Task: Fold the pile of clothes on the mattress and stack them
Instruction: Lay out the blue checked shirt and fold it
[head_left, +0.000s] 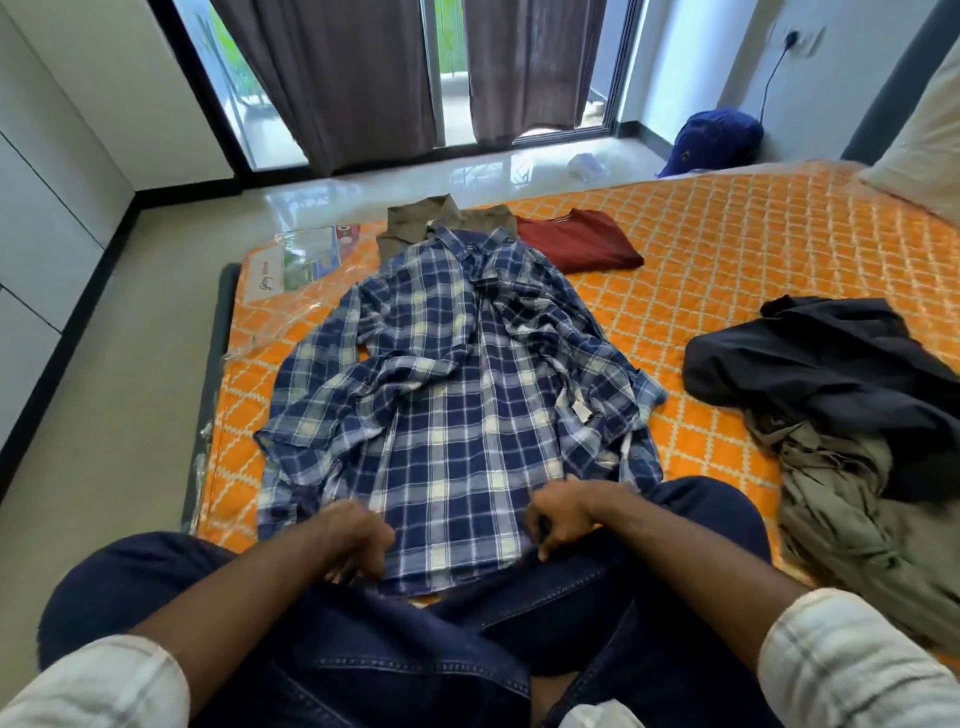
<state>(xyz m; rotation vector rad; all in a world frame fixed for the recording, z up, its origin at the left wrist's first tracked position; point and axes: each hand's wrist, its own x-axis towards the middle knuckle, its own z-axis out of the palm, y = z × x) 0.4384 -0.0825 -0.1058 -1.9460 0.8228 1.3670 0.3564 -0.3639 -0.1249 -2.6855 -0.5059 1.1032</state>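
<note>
A blue and white plaid shirt lies spread flat on the orange patterned mattress, sleeves folded inward across its body. My left hand grips the shirt's bottom hem on the left with curled fingers. My right hand pinches the hem on the right. Beyond the collar lie a folded olive shirt and a folded maroon garment. An unfolded pile sits at the right: a black garment over a grey-green one.
I sit cross-legged in dark jeans at the mattress's near edge. The tiled floor runs along the left. A pillow lies at the far right, a blue bag on the floor, and curtains over a glass door.
</note>
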